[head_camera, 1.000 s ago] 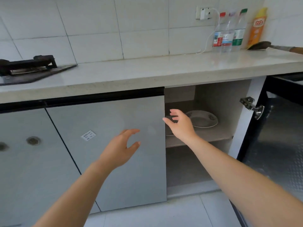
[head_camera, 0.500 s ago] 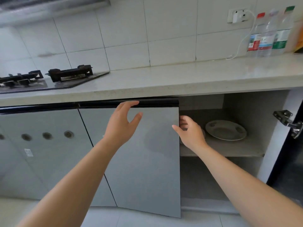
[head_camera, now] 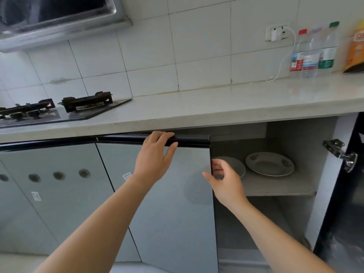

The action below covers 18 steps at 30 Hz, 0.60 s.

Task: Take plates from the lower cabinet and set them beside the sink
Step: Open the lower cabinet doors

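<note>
On the cabinet shelf [head_camera: 275,188]: two white ceramic plates [head_camera: 269,164] side by side | left hand [head_camera: 153,160] grips black handle strip [head_camera: 190,140]; right hand [head_camera: 226,181] pinches edge of grey door [head_camera: 177,209] | plates likely rigid, brittle, slick; take by rim, thumb above.

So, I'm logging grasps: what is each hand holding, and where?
Both hold the grey cabinet door: left hand grips its black top handle strip, right hand pinches its free vertical edge. Neither holds a white plate.
</note>
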Available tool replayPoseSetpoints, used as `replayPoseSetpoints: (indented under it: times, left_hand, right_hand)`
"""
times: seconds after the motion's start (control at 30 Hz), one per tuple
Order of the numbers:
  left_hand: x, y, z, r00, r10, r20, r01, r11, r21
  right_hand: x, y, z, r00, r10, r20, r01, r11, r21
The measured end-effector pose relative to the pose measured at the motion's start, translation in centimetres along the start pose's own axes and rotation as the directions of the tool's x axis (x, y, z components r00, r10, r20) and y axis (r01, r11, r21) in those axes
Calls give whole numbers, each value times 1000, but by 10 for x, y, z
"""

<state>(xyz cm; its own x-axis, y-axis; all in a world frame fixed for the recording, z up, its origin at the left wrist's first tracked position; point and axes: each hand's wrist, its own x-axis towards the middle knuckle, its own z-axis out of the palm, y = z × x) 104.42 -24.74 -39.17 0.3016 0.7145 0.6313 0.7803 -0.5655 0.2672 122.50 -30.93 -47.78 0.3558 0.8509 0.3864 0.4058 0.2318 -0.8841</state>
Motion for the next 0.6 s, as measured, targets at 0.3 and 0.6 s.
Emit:
replayPoseSetpoints:
  times: [0.3, 0.6]
  left_hand:
    - [-12, 0, 0, 999, -16, -39, 15, 999, -40]
    - [-24, 5, -7, 997, -66, -48, 64, 997, -49]
  right_hand:
    - [-5, -6, -10, 1000, -3, 16, 2, 997, 80]
    - [-11, -5, -17, 989, -15, 147, -16, 979, 205]
